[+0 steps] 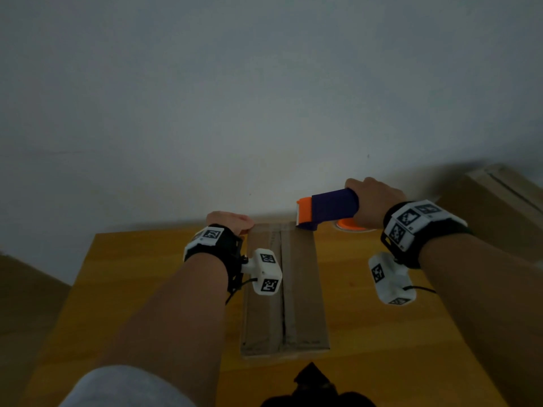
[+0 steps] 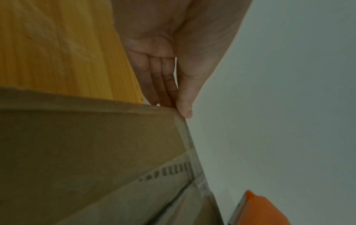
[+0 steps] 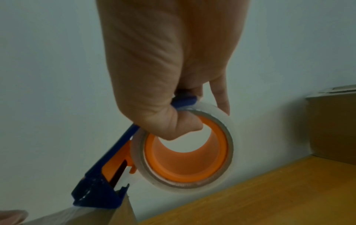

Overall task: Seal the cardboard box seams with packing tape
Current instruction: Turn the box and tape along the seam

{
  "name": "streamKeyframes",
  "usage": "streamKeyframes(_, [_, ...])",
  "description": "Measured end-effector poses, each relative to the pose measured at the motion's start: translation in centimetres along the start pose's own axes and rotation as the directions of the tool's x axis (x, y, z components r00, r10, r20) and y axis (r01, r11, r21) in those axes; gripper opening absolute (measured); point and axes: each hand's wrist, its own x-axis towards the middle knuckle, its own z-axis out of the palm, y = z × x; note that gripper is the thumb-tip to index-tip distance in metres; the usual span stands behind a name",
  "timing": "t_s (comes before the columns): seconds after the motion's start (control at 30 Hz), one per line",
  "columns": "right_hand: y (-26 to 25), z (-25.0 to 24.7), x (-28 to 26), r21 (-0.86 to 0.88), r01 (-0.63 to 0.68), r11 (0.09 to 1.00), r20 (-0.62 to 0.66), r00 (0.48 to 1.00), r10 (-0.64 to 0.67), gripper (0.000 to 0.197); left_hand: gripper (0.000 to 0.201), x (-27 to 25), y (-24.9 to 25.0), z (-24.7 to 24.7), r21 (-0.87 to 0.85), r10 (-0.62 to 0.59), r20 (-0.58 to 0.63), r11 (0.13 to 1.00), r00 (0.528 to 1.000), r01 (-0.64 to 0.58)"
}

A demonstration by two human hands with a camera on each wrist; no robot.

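A flat brown cardboard box [image 1: 296,289] lies on the yellow wooden table [image 1: 147,274], its centre seam running away from me. My left hand [image 1: 232,221] rests at the box's far left corner [image 2: 169,115], its straight fingers [image 2: 163,85] and thumb touching the edge. My right hand [image 1: 373,201] grips a blue and orange tape dispenser [image 1: 332,205], thumb inside the orange core of the clear tape roll [image 3: 230,137]. The dispenser's mouth [image 3: 96,196] sits on the box's far edge by the seam. A strip of clear tape [image 3: 63,213] runs from it onto the box top.
A white wall stands right behind the table's far edge. A larger cardboard box [image 1: 499,201] stands at the right, beside the table [image 3: 269,190]. Another brown box [image 1: 23,289] sits low at the left. A dark object [image 1: 314,386] shows at the near edge.
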Motion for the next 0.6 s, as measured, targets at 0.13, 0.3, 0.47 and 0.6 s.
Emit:
streamKeyframes(0.13, [-0.2, 0.1, 0.0, -0.011, -0.007, 1.000, -0.004, 1.000, 0.007, 0.037, 0.031, -0.2, 0.4, -0.1, 0.100, 0.013, -0.020, 0.995, 1.000, -0.011])
streamKeyframes(0.3, [-0.5, -0.1, 0.0, -0.059, -0.024, 0.998, -0.007, 1.000, 0.023, 0.039, 0.092, -0.6, 2.5, 0.3, 0.521, 0.086, -0.110, 0.854, 0.990, -0.016])
streamKeyframes(0.47, [-0.1, 0.3, 0.0, -0.008, 0.000, 1.000, -0.017, 1.000, 0.000, 0.038, 0.052, -1.4, 3.9, 3.2, 0.682, 0.264, -0.025, 0.710, 0.964, -0.177])
streamKeyframes(0.6, [0.4, 0.5, -0.1, 0.021, 0.024, 1.000, -0.013, 1.000, -0.023, 0.037, 0.046, -1.7, 3.3, 6.0, 0.667, 0.205, 0.023, 0.726, 0.979, -0.168])
